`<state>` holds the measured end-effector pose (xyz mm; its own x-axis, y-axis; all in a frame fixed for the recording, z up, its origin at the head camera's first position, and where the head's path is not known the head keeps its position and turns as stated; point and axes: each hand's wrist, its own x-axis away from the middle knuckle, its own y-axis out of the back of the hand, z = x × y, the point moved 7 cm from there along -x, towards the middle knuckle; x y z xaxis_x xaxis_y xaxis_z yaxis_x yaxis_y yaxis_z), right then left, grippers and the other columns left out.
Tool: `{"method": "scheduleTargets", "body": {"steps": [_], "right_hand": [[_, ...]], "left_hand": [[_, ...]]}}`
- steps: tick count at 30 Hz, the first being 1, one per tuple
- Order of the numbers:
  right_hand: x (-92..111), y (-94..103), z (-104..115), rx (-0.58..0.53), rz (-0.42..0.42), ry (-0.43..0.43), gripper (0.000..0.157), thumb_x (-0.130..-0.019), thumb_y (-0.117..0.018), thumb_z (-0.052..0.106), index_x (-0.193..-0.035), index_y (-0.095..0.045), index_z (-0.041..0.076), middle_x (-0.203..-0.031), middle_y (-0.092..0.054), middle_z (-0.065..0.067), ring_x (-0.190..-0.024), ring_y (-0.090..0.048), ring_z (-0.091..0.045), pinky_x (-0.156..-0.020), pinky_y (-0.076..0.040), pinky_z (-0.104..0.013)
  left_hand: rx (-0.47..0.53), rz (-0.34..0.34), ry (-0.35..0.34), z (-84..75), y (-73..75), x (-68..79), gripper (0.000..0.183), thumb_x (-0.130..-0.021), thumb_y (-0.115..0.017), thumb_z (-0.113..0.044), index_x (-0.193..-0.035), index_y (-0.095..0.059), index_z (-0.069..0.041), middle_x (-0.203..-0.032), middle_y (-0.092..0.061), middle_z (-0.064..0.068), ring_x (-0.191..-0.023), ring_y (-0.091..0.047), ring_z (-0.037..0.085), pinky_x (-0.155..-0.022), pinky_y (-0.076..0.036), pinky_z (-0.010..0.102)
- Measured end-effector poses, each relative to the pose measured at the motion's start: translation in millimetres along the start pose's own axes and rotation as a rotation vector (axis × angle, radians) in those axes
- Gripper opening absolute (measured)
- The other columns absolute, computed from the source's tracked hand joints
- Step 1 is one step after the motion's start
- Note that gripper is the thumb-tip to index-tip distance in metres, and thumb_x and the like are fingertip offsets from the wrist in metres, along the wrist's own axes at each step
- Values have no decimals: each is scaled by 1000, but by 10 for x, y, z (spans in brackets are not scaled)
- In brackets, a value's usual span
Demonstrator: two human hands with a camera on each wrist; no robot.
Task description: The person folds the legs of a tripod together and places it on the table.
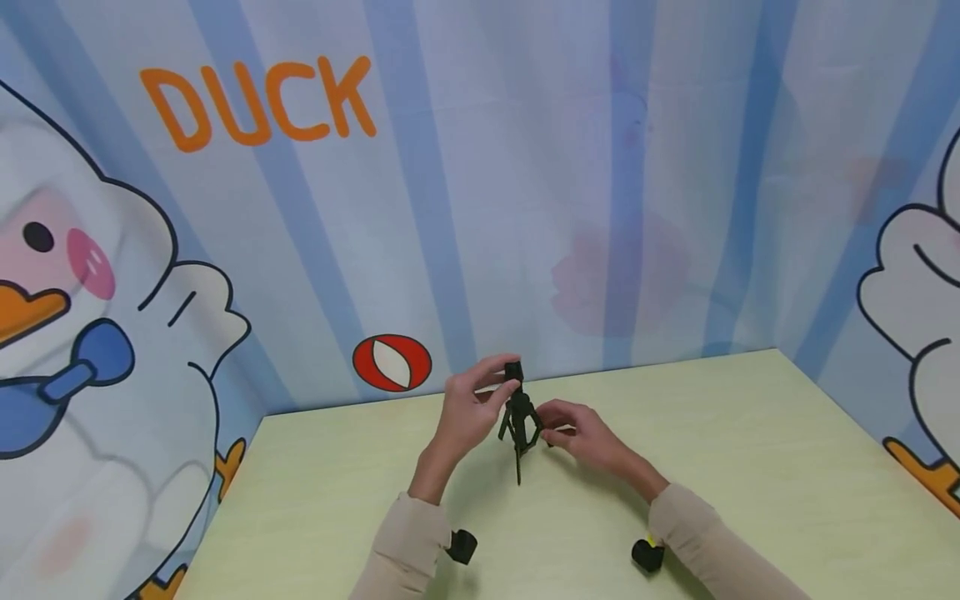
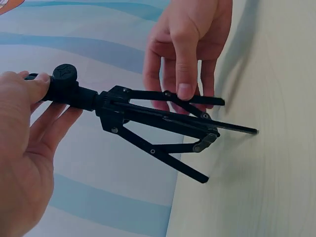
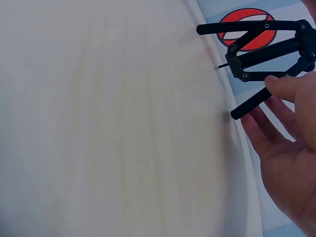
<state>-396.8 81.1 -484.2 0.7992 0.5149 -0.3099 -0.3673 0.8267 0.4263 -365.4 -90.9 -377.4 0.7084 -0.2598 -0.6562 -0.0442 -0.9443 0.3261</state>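
A small black tripod (image 1: 521,417) with its legs partly spread is held upright over the table in the head view. My left hand (image 1: 471,408) grips its head at the top, beside a round knob that shows in the left wrist view. Lower down, my right hand (image 1: 588,433) pinches one of the legs between thumb and fingers; in the right wrist view the thumb of that hand (image 3: 291,163) lies on the leg. Hinged braces join the legs to the central column of the tripod (image 2: 158,121).
The pale wood-grain table (image 1: 315,500) runs back to a printed fabric backdrop (image 1: 510,183) with duck drawings and a red ball figure (image 1: 392,362). Black wrist-worn devices sit at the left sleeve (image 1: 462,547) and right sleeve (image 1: 647,556).
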Motion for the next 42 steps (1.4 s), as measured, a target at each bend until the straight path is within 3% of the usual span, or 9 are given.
{"method": "scheduleTargets", "body": {"steps": [11, 17, 23, 42], "right_hand": [[108, 41, -18, 98, 3, 8, 10, -98, -71, 3, -106, -74, 8, -104, -72, -1, -100, -70, -21, -91, -60, -36], [126, 70, -11, 148, -18, 61, 7, -94, -74, 0, -101, -76, 3, -99, -75, 0, -94, -72, -18, -87, -61, -38], [103, 51, 55, 168, -41, 126, 8, -92, -76, -4, -99, -77, 0, -95, -76, -4, -87, -73, -17, -82, -62, -38], [60, -6, 51, 149, -51, 109, 10, -91, -76, -5, -96, -78, 4, -94, -76, -2, -86, -73, -15, -80, -61, -34]], "left_hand": [[-29, -27, 5, -34, 17, 49, 39, -96, -76, -5, -134, -71, -14, -128, -72, 6, -101, -76, 23, -80, -63, 32], [-51, 9, 8, -68, -7, 22, 38, -97, -75, -6, -134, -70, -13, -127, -72, 6, -101, -76, 21, -78, -63, 31], [-58, -4, -5, -70, 17, 19, 37, -96, -74, -4, -133, -71, -11, -127, -72, 7, -100, -76, 23, -77, -63, 31], [-24, -53, -35, -29, 57, 64, 39, -95, -76, -3, -133, -71, -9, -128, -72, 9, -97, -77, 26, -73, -63, 31]]}}
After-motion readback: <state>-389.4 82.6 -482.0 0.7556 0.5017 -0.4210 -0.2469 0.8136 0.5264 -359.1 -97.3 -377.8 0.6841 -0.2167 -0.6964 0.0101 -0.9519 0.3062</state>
